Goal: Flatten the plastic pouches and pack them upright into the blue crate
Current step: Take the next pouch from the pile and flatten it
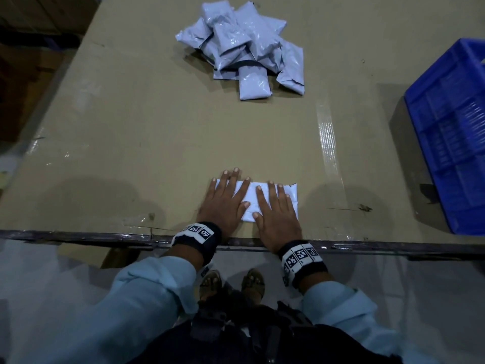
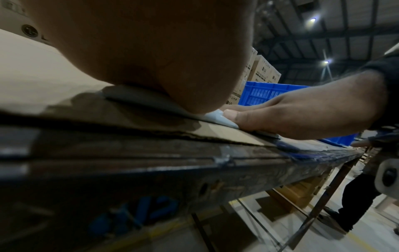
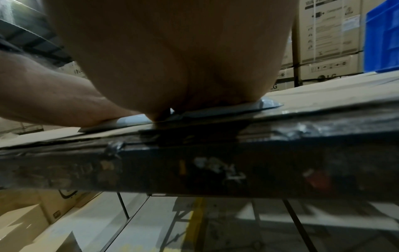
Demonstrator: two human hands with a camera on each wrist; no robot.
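Hands lie flat near the table's (image 1: 131, 143) front edge: the left hand (image 1: 224, 203) and right hand (image 1: 275, 210), fingers straight and spread, press side by side on one white pouch (image 1: 252, 197). Farther off at 12 o'clock sits a loose pile of pouches (image 1: 246, 48). The blue crate (image 1: 451, 143) stands at 2 o'clock, well apart.

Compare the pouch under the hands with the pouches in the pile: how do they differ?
The pouch lies alone near the table edge; the pile sits farther away, mid-table. The pouch lies flat on the cardboard, while the pile's pouches are puffy, tilted and overlapping. The left hand and right hand press the pouch with straight fingers; nothing touches the pile. Both are pale plastic, and neither is in the crate.
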